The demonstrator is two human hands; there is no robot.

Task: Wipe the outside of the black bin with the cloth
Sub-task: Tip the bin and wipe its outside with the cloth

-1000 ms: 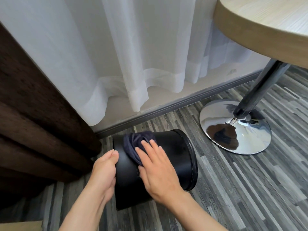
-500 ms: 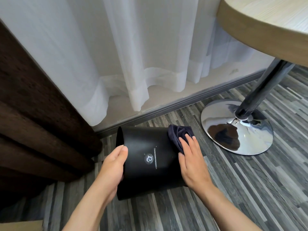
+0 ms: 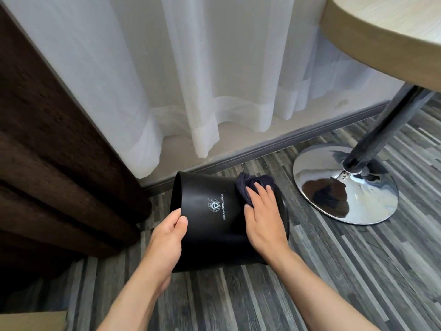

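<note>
Head view, single entry.

Black bin (image 3: 214, 218): lies on its side on the grey plank floor (image 3: 334, 271), just before the skirting under the white curtain (image 3: 191, 80). Long axis runs left to right across the person; which end is the open mouth cannot be told.

Left hand (image 3: 167, 237): at the bin's left end, thumb on the side wall near the edge, fingers hidden behind; gripping to steady it.

Right hand (image 3: 265, 218): laid flat, fingers spread, on the bin's right end, pressing the dark cloth (image 3: 253, 185) to the upper wall. Cloth bunches beyond the fingertips.

Governing relation: the right hand is the one at the cloth; unwiped wall with the printed logo (image 3: 214, 206) lies leftward between the hands, so the next stroke likely runs along the axis.

Chrome table base (image 3: 358, 206): right of the bin, apart.
</note>
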